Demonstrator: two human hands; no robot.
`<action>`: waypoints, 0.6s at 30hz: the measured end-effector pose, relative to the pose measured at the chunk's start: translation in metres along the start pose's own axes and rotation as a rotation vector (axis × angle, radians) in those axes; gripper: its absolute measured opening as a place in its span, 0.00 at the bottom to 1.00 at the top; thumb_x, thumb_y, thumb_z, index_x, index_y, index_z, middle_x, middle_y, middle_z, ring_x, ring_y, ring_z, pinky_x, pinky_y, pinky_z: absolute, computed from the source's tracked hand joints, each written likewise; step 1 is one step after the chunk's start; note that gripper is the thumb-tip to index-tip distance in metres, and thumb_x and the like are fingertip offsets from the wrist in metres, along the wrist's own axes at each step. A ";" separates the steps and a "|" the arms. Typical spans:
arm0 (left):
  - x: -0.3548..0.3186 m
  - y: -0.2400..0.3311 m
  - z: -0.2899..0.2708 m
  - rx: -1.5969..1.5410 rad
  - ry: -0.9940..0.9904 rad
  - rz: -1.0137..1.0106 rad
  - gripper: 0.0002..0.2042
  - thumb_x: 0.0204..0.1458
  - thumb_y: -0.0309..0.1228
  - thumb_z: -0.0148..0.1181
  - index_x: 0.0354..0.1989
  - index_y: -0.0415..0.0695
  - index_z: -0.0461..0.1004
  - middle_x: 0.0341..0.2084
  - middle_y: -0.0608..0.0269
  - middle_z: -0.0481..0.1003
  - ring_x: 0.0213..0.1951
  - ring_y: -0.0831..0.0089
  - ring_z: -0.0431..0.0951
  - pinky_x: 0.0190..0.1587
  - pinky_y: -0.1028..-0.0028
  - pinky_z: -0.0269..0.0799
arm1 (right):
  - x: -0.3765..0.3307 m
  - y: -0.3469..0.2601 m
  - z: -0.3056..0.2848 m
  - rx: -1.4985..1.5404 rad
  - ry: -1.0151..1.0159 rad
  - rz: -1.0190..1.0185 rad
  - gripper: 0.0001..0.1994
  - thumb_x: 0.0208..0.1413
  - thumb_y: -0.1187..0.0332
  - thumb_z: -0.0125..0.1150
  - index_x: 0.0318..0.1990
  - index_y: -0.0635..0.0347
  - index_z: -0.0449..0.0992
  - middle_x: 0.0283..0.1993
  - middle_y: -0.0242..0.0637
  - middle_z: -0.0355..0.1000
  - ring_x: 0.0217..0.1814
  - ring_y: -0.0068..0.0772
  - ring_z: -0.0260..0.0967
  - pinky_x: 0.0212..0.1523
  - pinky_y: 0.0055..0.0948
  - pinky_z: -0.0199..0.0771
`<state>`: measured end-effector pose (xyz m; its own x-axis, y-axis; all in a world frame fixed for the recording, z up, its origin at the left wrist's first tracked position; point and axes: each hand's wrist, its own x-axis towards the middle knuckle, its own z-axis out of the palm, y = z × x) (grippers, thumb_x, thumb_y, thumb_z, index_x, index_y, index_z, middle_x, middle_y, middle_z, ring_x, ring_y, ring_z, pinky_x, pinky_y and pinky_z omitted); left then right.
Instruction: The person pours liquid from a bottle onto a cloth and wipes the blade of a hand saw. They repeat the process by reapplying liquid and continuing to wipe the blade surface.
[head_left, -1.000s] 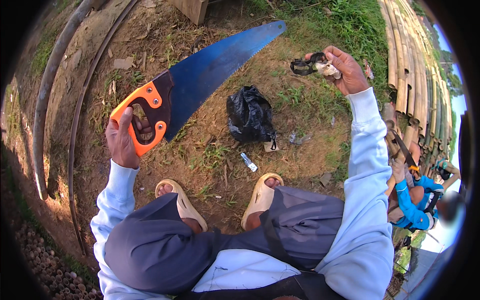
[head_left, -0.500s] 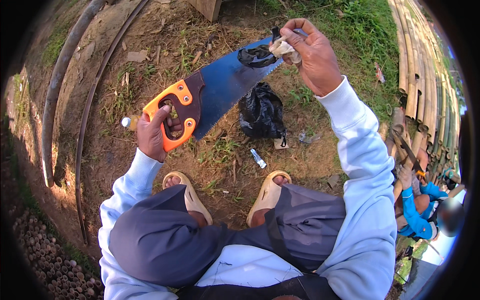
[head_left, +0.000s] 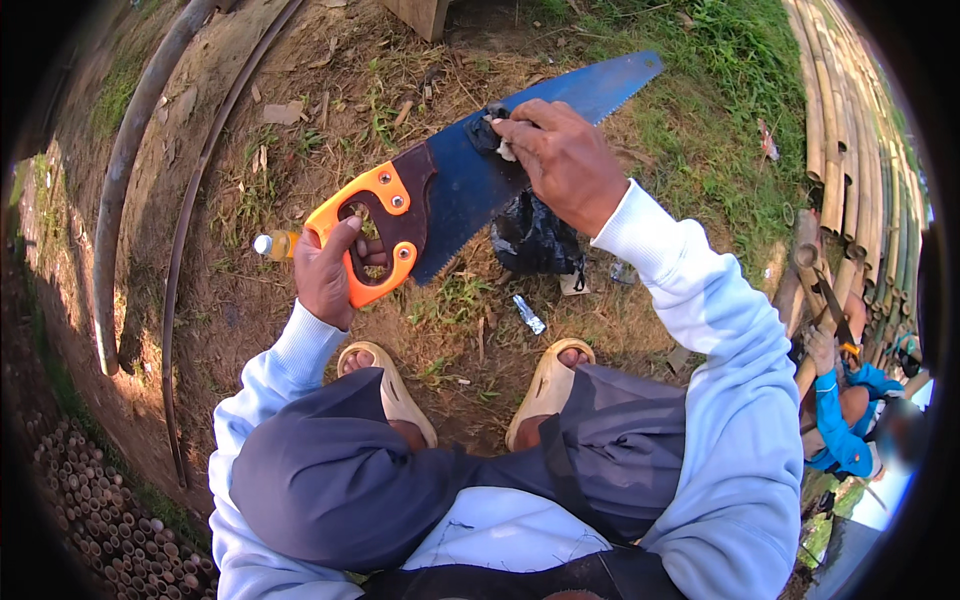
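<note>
My left hand [head_left: 328, 268] is closed round the orange and dark brown handle of a hand saw [head_left: 455, 195], whose blue blade slants up to the far right with its teeth toward me. In my right hand [head_left: 568, 160] a bunched rag [head_left: 484, 130], black with a pale part, is pressed on the blade near the handle. Fingers cover part of the rag. Below the blade a black plastic bag [head_left: 537, 238] lies on the ground, partly hidden by my right hand and the saw.
A small bottle [head_left: 275, 245] with a white cap lies left of my left hand. A crumpled foil wrapper [head_left: 529, 315] is between my sandalled feet. Bamboo poles [head_left: 845, 130] are stacked at the right, where a person in blue [head_left: 842, 425] holds another saw. Cut bamboo pieces [head_left: 110, 520] fill the lower left.
My right hand has moved down and left along the blade with the rag, from the far part toward the handle. My left hand keeps its hold on the saw.
</note>
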<state>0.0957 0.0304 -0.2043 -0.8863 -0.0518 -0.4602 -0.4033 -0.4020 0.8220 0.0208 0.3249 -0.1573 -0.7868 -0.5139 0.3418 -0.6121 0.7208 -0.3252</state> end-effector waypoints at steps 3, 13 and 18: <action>0.002 -0.001 0.005 -0.004 0.002 0.010 0.10 0.60 0.26 0.60 0.48 0.40 0.70 0.22 0.66 0.72 0.26 0.70 0.82 0.33 0.66 0.87 | -0.008 -0.037 0.013 0.029 -0.137 -0.067 0.13 0.54 0.74 0.64 0.47 0.66 0.80 0.46 0.43 0.72 0.45 0.44 0.70 0.48 0.38 0.76; 0.005 -0.006 -0.014 -0.028 -0.036 -0.018 0.12 0.60 0.27 0.59 0.50 0.40 0.69 0.22 0.65 0.71 0.27 0.69 0.82 0.32 0.65 0.88 | 0.001 0.085 -0.029 -0.153 0.040 0.348 0.10 0.54 0.70 0.67 0.43 0.60 0.83 0.37 0.44 0.76 0.39 0.49 0.76 0.44 0.45 0.76; 0.010 -0.014 -0.019 -0.011 -0.051 -0.062 0.11 0.60 0.27 0.59 0.50 0.40 0.70 0.22 0.66 0.71 0.26 0.70 0.82 0.30 0.67 0.86 | 0.004 0.050 -0.028 -0.130 -0.029 0.247 0.11 0.55 0.70 0.64 0.45 0.61 0.84 0.36 0.45 0.78 0.40 0.49 0.77 0.44 0.43 0.78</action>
<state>0.0972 0.0185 -0.2267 -0.8703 0.0194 -0.4921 -0.4552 -0.4131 0.7887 -0.0107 0.3715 -0.1476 -0.9140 -0.3269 0.2403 -0.3876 0.8785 -0.2793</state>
